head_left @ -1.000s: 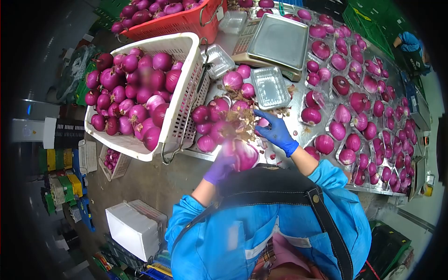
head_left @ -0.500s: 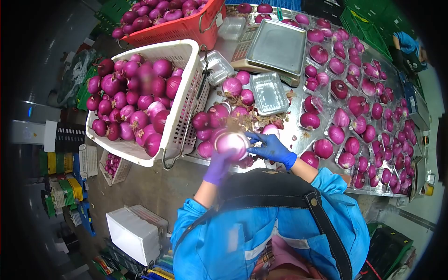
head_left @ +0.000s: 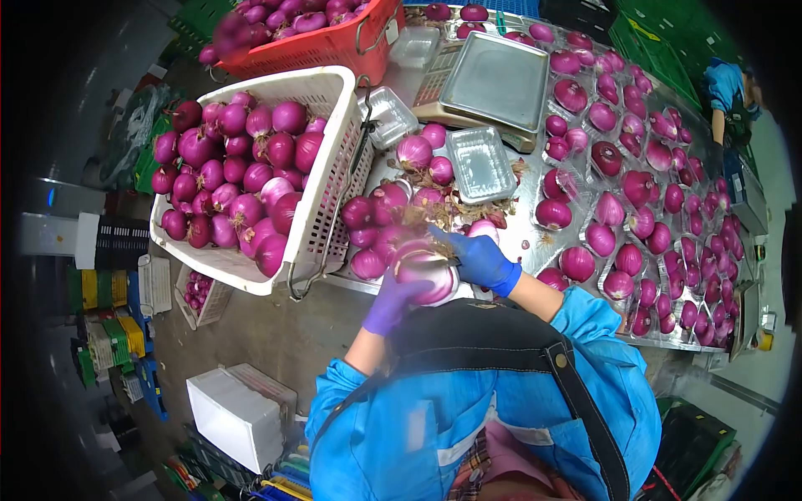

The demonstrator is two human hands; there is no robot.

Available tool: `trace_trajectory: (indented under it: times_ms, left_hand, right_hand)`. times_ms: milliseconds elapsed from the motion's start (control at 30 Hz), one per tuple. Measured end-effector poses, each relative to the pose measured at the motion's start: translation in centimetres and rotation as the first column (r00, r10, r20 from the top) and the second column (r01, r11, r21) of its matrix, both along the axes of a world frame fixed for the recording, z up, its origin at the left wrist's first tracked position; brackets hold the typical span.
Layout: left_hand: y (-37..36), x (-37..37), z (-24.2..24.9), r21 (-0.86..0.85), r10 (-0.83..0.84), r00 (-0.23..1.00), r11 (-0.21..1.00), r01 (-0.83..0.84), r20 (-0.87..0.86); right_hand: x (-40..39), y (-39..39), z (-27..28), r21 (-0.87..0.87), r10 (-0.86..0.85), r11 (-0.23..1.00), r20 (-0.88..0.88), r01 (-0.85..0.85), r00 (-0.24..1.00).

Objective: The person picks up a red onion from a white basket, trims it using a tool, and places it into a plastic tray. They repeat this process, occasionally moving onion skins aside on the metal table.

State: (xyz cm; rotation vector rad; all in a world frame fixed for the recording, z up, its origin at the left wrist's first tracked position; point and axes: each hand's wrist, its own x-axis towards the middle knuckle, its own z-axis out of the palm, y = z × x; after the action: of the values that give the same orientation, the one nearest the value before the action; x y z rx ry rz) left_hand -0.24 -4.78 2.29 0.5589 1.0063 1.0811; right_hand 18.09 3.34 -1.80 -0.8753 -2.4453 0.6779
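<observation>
Gloved left hand (head_left: 394, 301) grips a large purple-and-white onion (head_left: 443, 288) from its left side, close to the apron (head_left: 484, 334); gloved right hand (head_left: 486, 263) is partly closed at the onion's upper right, seemingly holding a slim dark tool (head_left: 436, 261), perhaps a blade, though blur leaves this unsure; the onion lies between the two hands. Compared with half a second ago, the dark edge now shows across the onion's top, which suggests its surface is being worked on. Just beyond, loose onions (head_left: 388, 200) and dry peelings (head_left: 476, 209) lie on the metal bench (head_left: 526, 221); to the left, a white basket (head_left: 338, 104) is heaped with onions; farther on sit a clear tray (head_left: 482, 167) and a scale (head_left: 497, 83); packed onions (head_left: 639, 185) spread rightward; beyond are a red basket (head_left: 351, 54) and, at far right, another person (head_left: 725, 88).
</observation>
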Motion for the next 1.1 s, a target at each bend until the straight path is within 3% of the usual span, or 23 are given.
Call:
trace_trajectory:
  times_ms: [167, 300, 367, 400, 467, 500, 533, 567, 600, 667, 700, 733, 767, 800, 833, 900, 967, 1000, 1033, 1100]
  left_hand:
    - [-0.5, 0.1, 0.3, -0.035, -0.077, 0.994, 0.996, 0.080, 0.082]
    - [-1.7, -0.4, -0.2, -0.185, -0.083, 0.997, 0.979, 0.082, 0.000]
    - [-2.0, -0.3, 1.7, 0.054, -0.182, 0.975, 0.980, 0.190, -0.129]
    - [-1.9, -0.1, 2.1, -0.046, -0.126, 0.990, 0.991, 0.123, -0.058]
    - [-1.1, 0.3, 3.1, 0.003, -0.043, 0.994, 0.999, 0.044, -0.102]
    - [-0.3, 0.4, 3.6, 0.064, 0.032, 0.990, 0.998, -0.023, -0.141]
    - [0.3, 0.2, 4.4, 0.102, -0.032, 0.976, 0.993, 0.055, -0.216]
    - [0.6, -0.1, 3.9, 0.105, -0.035, 0.976, 0.993, 0.058, -0.216]
    - [0.8, -0.5, 3.0, 0.132, -0.080, 0.900, 0.980, 0.150, -0.429]
    - [1.0, -0.5, 2.5, 0.153, -0.090, 0.671, 0.943, 0.295, -0.736]
    - [1.1, -0.4, 2.4, 0.155, -0.090, 0.670, 0.942, 0.297, -0.737]
    - [1.2, -0.3, 2.2, 0.243, 0.009, 0.707, 0.942, 0.231, -0.707]
    - [1.3, -0.1, 2.0, 0.329, 0.110, 0.736, 0.931, 0.159, -0.668]
    - [1.3, 0.1, 1.9, 0.324, 0.169, 0.844, 0.946, 0.005, -0.509]
    - [1.4, 0.3, 1.2, 0.328, 0.171, 0.844, 0.945, 0.007, -0.509]
    - [1.6, 1.1, 0.1, 0.305, 0.269, 0.932, 0.933, -0.189, -0.244]
    - [1.3, 1.9, 0.8, 0.263, 0.213, 0.955, 0.952, -0.156, -0.206]
    - [1.4, 1.9, 1.0, 0.151, 0.208, 0.964, 0.971, -0.184, -0.167]
    - [1.4, 1.9, 1.2, 0.034, 0.207, 0.970, 0.978, -0.205, -0.127]
    - [1.1, 1.3, 1.4, 0.027, 0.207, 0.965, 0.978, -0.205, -0.158]
  right_hand:
    - [0.1, -0.5, 1.2, -0.177, -0.072, 0.981, 0.058, 0.081, 0.996]
    - [1.4, 0.6, -2.2, -0.088, -0.130, 0.984, 0.245, 0.156, 0.961]
    - [3.0, 1.4, -3.3, -0.174, -0.290, 0.935, 0.133, 0.310, 0.948]
    - [3.3, 1.7, -3.2, -0.173, -0.279, 0.938, 0.133, 0.299, 0.951]
    - [3.4, 1.5, -3.1, -0.331, -0.133, 0.907, 0.362, 0.261, 0.923]
    - [3.3, 1.4, -2.6, -0.328, -0.133, 0.908, 0.360, 0.259, 0.924]
    - [3.0, 1.3, -1.4, -0.566, -0.035, 0.820, 0.098, 0.084, 0.995]
    - [2.8, 1.0, 0.0, -0.722, 0.005, 0.677, -0.186, -0.140, 0.983]
    - [2.2, 0.8, 3.4, -0.858, -0.046, 0.492, -0.193, -0.146, 0.980]
    - [1.4, 0.7, 3.2, -0.668, 0.075, 0.702, -0.276, -0.248, 0.958]
    - [0.8, 0.6, 2.9, -0.509, 0.130, 0.816, -0.302, -0.275, 0.944]
    - [0.9, 0.6, 2.9, -0.505, 0.130, 0.818, -0.304, -0.275, 0.944]
    - [1.0, 0.6, 3.0, -0.686, 0.003, 0.678, -0.359, -0.265, 0.933]
    - [1.1, 0.6, 3.8, -0.825, -0.132, 0.497, -0.379, -0.270, 0.916]
    - [1.2, 0.2, 4.6, -0.960, -0.305, 0.217, -0.240, -0.179, 0.922]
    - [0.5, -1.0, 4.4, -0.955, -0.515, 0.144, -0.296, -0.259, 0.805]
    - [0.0, -1.1, 3.6, -0.945, -0.473, 0.223, -0.320, -0.240, 0.821]
    - [-0.1, -1.2, 3.2, -0.928, -0.431, 0.296, -0.339, -0.224, 0.836]
    - [-0.1, -1.1, 2.7, -0.929, -0.431, 0.295, -0.339, -0.224, 0.836]
    - [0.5, -0.6, 1.8, -0.741, -0.192, 0.651, -0.367, -0.161, 0.910]
